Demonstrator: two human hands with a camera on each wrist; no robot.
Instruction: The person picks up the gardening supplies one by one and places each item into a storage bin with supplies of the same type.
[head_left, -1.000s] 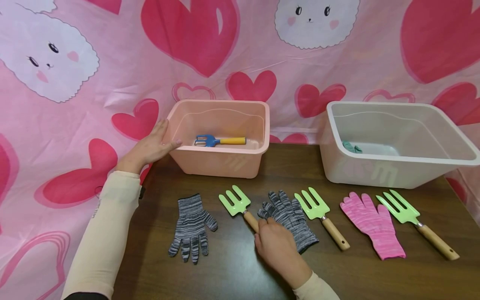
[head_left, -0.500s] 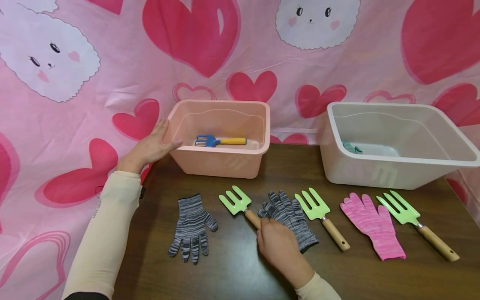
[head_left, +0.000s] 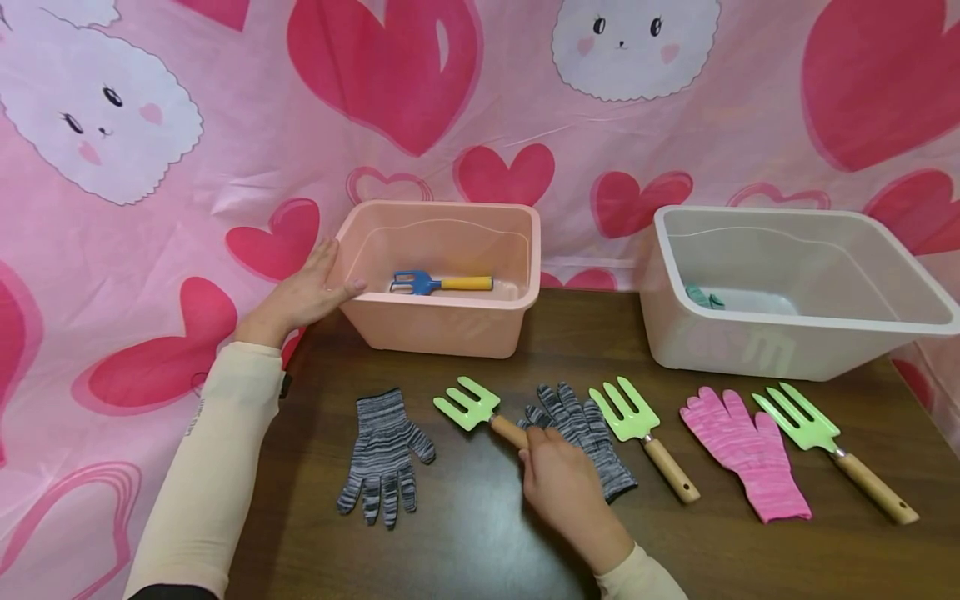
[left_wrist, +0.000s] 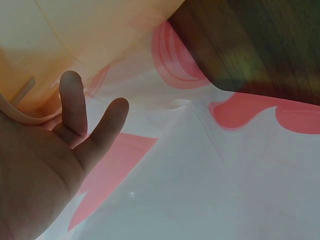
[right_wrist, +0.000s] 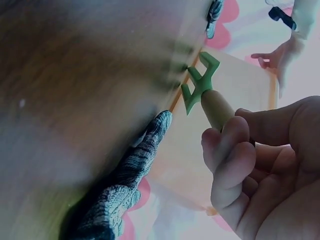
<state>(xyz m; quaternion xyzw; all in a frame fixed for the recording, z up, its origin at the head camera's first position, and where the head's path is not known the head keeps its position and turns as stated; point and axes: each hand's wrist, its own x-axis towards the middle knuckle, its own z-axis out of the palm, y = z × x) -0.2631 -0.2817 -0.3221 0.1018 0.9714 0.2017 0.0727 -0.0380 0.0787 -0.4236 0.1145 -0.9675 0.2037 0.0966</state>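
My right hand (head_left: 566, 492) grips the wooden handle of a green hand fork (head_left: 472, 406). In the right wrist view, its fingers and thumb curl round the handle of this fork (right_wrist: 201, 82), and the tines point away over the table. A grey striped glove (head_left: 577, 425) lies partly behind that hand in the head view. At the left corner of the pink bin (head_left: 435, 325), my left hand (head_left: 296, 292) rests against the rim with its fingers extended. Two loosely stretched fingers (left_wrist: 107, 125) show in the left wrist view. Inside the bin lies a blue rake with a yellow handle (head_left: 442, 282).
Another grey striped glove (head_left: 384, 454) lies left of the fork. To the right are a second green fork (head_left: 633, 425), a pink glove (head_left: 750, 454) and a third green fork (head_left: 817, 429). Behind them stands a whitish bin (head_left: 750, 342) holding a small green item (head_left: 703, 295).
My right hand has shifted slightly right, and the fork in it has turned so its handle lies flatter in the head view. The left hand stays at the pink bin.
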